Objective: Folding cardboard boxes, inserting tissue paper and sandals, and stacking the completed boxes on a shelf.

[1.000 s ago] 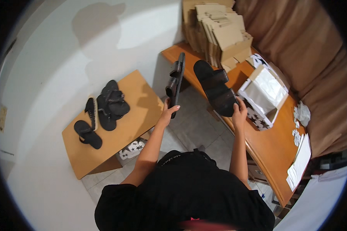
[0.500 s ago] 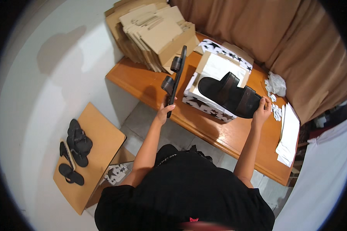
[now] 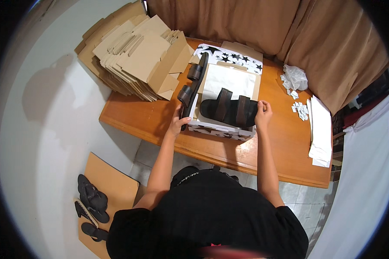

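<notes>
My left hand (image 3: 180, 122) grips one end of a dark two-strap sandal (image 3: 194, 82), tipped up on edge along the left side of an open box. Its mate, another dark sandal (image 3: 233, 108) with two brown straps, lies sole down over the near part of the box, and my right hand (image 3: 263, 114) pinches its right end. Below them is the star-patterned box (image 3: 222, 132), with white paper (image 3: 233, 80) inside and its lid flap (image 3: 229, 58) folded back. Parts of the box's inside are hidden by the sandals.
Flattened cardboard boxes (image 3: 129, 56) are stacked at the table's left end. At the right are a plastic bag (image 3: 295, 77), small white packets (image 3: 300, 110) and white paper sheets (image 3: 320, 129). Several black sandals (image 3: 93, 198) lie on a brown board at lower left. A brown curtain (image 3: 246, 26) hangs behind.
My view has shifted, and both hands have brought the sandals closer together. The right sandal now lies more level over the box, and the left one sits against the box's left side.
</notes>
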Tool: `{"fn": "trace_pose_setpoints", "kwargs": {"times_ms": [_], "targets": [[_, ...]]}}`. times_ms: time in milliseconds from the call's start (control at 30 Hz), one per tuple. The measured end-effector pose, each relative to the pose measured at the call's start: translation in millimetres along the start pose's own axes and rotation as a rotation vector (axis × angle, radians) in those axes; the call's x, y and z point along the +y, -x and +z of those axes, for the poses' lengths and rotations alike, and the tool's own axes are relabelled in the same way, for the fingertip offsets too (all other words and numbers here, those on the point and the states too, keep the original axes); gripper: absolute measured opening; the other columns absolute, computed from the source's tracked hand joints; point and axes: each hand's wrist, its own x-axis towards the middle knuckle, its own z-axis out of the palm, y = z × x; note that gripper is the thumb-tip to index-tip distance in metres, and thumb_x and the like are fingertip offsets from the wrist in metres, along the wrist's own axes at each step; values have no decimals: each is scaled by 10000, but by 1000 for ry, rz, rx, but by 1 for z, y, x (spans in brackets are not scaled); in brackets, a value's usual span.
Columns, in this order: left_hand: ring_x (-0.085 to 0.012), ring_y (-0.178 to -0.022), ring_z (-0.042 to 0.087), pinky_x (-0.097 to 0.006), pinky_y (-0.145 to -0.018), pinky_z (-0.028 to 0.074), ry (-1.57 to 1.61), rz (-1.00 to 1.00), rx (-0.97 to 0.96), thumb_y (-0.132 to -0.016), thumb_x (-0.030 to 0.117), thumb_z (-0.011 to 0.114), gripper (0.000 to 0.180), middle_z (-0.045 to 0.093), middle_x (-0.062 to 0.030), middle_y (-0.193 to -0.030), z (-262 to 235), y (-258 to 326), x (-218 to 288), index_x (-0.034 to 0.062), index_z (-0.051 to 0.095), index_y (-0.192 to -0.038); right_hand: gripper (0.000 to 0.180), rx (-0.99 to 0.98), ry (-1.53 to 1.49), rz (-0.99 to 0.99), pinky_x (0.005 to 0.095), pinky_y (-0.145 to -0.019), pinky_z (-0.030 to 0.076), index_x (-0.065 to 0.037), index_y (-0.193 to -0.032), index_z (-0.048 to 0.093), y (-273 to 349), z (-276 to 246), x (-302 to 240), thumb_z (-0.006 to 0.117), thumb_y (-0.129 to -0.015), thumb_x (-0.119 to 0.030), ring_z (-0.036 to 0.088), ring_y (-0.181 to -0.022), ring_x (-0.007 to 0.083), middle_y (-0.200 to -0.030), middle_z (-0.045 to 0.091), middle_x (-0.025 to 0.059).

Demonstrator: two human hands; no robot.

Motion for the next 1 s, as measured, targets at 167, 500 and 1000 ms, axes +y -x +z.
{"fn": "trace_pose_setpoints", "kwargs": {"times_ms": [167,500,1000], "targets": [[-184,-1058,417,-283,-923,318,16,-93,-48,-618,257,652,786,446,-73,-1168,-5,-21,-1,13,344,-1299,227,-26,11,163,298,-711,425,17,-881,589,6,14,17,550,-866,-205,543,-766,167,-801,607,110],[-203,-1098,388,-295,-963,270,19,-199,-161,-625,278,643,776,424,-89,-1193,-15,-44,-12,19,342,-1291,198,-69,108,235,244,-662,410,2,-890,590,10,21,39,542,-885,-191,496,-720,103,-763,581,46],[-242,-1262,295,-326,-1042,210,-57,-154,-363,-573,212,711,932,305,-161,-1356,-25,-56,-14,-9,253,-1354,367,-585,657,-170,392,-816,453,16,-1106,500,25,3,30,610,-762,-53,541,-961,373,-1037,555,220]]}}
